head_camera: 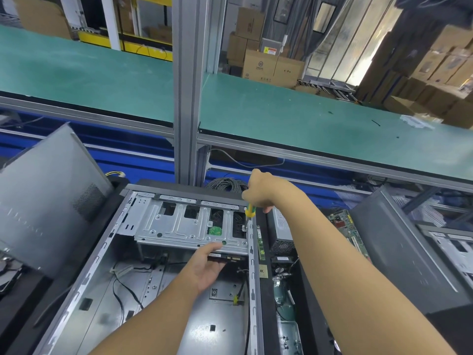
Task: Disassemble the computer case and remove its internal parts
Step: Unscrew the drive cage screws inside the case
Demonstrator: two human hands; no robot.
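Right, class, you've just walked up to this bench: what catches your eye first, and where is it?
The yellow-and-green screwdriver in the right hand, tip on a screw at the right corner of the silver drive cage, centre frame. Just below, the left hand reaches to the cage's front edge inside the open computer case. A long green bench top spans the background.
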